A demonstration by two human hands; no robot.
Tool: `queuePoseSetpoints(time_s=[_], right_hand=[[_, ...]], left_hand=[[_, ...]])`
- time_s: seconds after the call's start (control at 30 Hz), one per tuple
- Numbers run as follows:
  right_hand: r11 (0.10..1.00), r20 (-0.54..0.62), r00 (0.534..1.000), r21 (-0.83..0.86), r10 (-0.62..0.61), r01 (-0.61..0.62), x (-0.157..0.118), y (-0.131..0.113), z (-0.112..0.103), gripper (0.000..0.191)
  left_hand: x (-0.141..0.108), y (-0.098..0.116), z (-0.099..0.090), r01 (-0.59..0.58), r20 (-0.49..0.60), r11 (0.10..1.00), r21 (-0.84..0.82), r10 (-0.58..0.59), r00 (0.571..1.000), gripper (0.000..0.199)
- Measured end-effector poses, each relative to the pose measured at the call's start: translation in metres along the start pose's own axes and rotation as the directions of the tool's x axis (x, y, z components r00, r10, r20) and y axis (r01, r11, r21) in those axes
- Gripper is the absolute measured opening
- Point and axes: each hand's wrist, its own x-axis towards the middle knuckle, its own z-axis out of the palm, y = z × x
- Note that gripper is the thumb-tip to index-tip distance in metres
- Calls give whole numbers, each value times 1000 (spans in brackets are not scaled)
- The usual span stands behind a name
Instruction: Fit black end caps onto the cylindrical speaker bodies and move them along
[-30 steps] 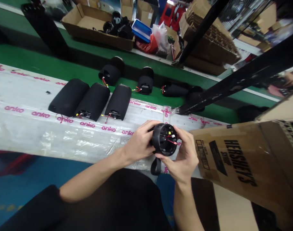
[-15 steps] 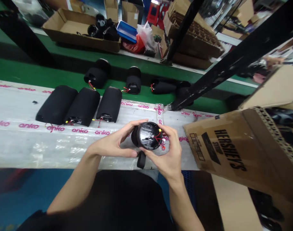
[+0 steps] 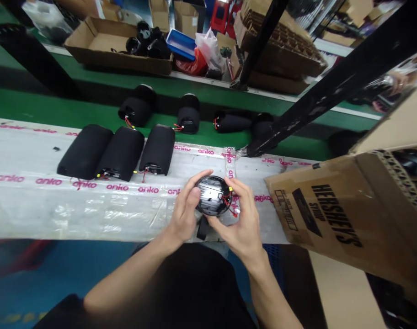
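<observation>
Between my hands stands a black cylindrical speaker body point(image 3: 211, 195), its glossy round end facing up at me. Red wires with a yellow tag and a red connector point(image 3: 234, 214) come out at that end's right side. My left hand point(image 3: 185, 212) grips the left side, its thumb at the rim of the glossy end. On the right, my right hand point(image 3: 241, 212) curls round the body, fingers at the far edge and thumb at the near edge. A black strap point(image 3: 202, 228) hangs out below it over the bench. The lower part of the body is hidden from above.
Several fabric-covered speaker bodies point(image 3: 157, 150) lie on the taped white bench point(image 3: 105, 208). More rest on the green surface point(image 3: 102, 105) behind. A HERSHEY'S carton point(image 3: 335, 210) stands at right, beneath a slanting black post point(image 3: 318, 93). An open cardboard box point(image 3: 117, 57) sits at the back.
My left hand has shifted closer in, its thumb rising from below the body to the glossy end's rim. The end now faces me more squarely. My right hand keeps its hold.
</observation>
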Motion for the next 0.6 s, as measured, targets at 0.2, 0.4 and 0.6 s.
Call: queuePoseSetpoints(time_s=[0.2,0.4,0.6], right_hand=[[890,201,972,411,124,-198,-8,18,-8,72],[779,-53,939,575,340,-250,-14,23,19,39],[661,-100,877,698,469,-274,-11,16,30,35]], left_hand=[[-1,-1,10,-8,-90,1000,26,11,996,37],[-6,-4,12,-94,-106,992,84,103,989,37],[0,-8,11,-93,-111,993,67,100,989,33]])
